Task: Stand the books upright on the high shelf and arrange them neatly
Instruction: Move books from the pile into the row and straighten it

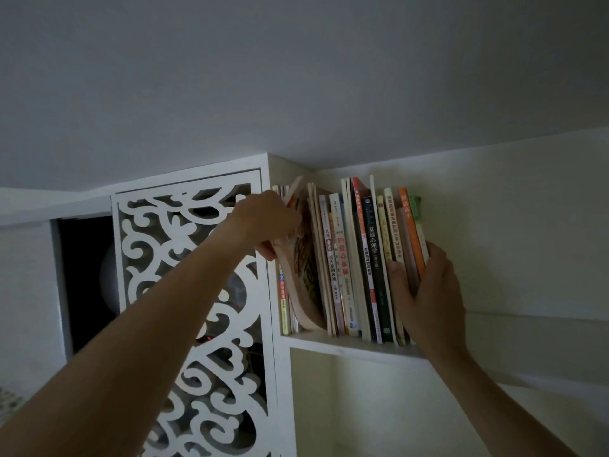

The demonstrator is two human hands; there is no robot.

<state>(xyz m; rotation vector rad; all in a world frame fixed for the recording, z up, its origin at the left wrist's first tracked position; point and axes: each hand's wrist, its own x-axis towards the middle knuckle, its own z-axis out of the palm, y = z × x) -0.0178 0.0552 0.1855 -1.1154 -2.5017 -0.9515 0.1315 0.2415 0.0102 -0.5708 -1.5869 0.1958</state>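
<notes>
Several books (356, 268) stand upright in a row on the high white shelf (346, 345), close under the ceiling. My left hand (268, 222) grips a soft, bowed book (301, 275) near the row's left end; its pages sag and its cover curls. My right hand (428, 291) holds the right end of the row, fingers behind the orange-spined book (412, 239) and thumb in front of the neighbouring spines. A black-spined book (375, 268) stands mid-row.
A white cabinet panel (194, 291) with carved scrollwork stands directly left of the shelf, a dark opening (85, 282) beside it. The ceiling (296, 77) sits just above the book tops. To the right runs a bare pale wall (527, 225).
</notes>
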